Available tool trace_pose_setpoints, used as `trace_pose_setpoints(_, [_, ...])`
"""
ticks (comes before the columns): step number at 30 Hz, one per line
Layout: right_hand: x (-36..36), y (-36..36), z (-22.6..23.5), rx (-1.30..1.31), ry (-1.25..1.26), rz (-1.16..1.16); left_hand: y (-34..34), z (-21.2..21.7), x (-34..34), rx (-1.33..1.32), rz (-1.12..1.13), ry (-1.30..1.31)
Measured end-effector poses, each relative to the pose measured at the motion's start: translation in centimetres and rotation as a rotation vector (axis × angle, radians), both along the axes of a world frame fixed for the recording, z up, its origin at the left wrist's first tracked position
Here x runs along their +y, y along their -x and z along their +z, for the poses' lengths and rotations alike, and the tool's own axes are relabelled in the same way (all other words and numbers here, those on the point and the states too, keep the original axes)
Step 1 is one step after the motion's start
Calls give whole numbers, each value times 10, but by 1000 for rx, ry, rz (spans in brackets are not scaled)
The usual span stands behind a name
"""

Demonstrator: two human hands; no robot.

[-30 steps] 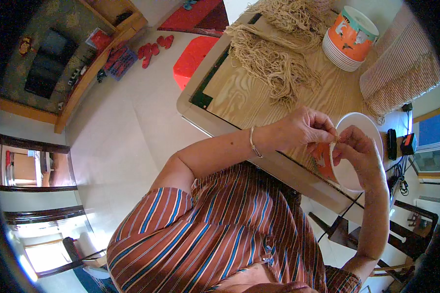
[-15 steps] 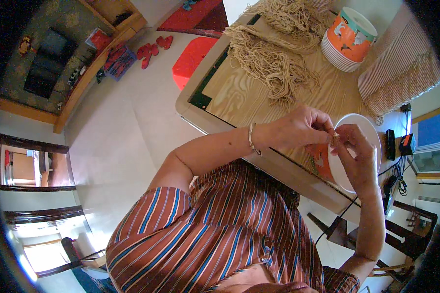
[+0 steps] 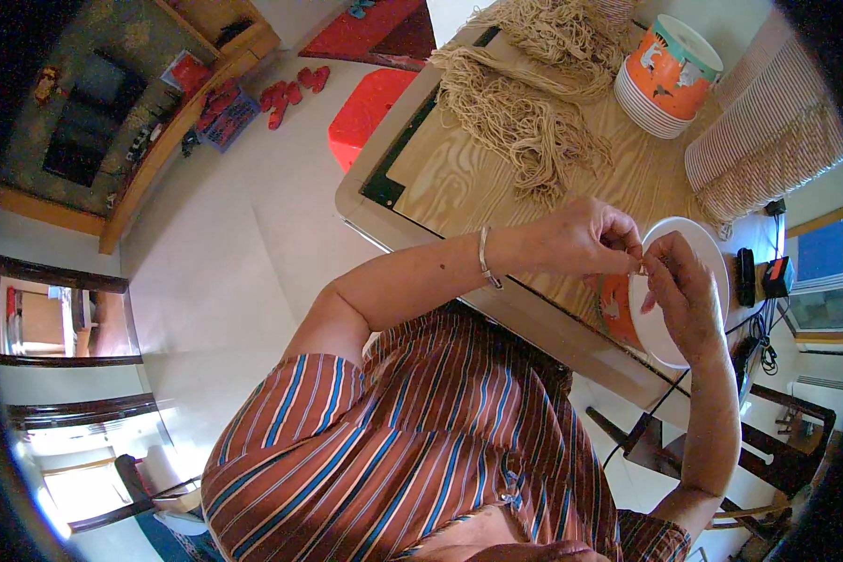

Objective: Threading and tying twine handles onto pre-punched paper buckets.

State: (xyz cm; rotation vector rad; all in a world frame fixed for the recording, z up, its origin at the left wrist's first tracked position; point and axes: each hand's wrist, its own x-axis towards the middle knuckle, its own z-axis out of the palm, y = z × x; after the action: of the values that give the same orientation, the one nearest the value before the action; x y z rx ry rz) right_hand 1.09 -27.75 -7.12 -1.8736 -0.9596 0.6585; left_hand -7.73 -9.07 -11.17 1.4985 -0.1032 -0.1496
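My left hand (image 3: 585,239), with a bangle at its wrist, reaches over the table edge with thumb and forefinger pinched together. My right hand (image 3: 686,295) meets it fingertip to fingertip, also in a pinch. Whatever lies between the fingertips is too small to name. Just beneath both hands stands an orange paper tub (image 3: 618,309) with a wide white rim, partly covered by my right hand; its contents are hidden. Beyond my left hand a loose heap of tan yarn (image 3: 543,126) spreads over the wooden tabletop (image 3: 450,178).
Nested orange and white tubs (image 3: 665,80) stand at the back right. Beside them are striped cloth-like rolls (image 3: 768,140). A black cable (image 3: 768,351) and small black boxes lie at the right. A red stool (image 3: 365,112) stands left of the table.
My right hand has turned slightly and its fingers have shifted. The small tan bit visible between the fingertips before is now mostly hidden. My left hand has barely moved.
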Motion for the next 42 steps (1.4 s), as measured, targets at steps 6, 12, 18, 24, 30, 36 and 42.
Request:
trace_pose_setpoints(6, [0,1,-3,-11,-40,-15,-2,-11,-4,-54,-17,31])
trace_pose_setpoints(12, [1,3,3,-28,48,-65,0,-10,-8,-63,25,63])
trace_pose_setpoints(18, [0,2,6,193,46,-112,2,-10,-11,-189,101,-119])
trace_pose_setpoints(24, [-2,0,12,268,40,-124,4,-11,-12,-195,101,-81])
trace_pose_setpoints(30, [1,5,16,217,-23,-71,2,-15,-11,-215,126,-70])
trace_pose_setpoints(36, [-1,3,8,121,16,-85,6,-3,-11,-63,69,64])
trace_pose_setpoints(42, [-3,-1,-1,-191,-49,-8,4,-3,-12,-33,71,25])
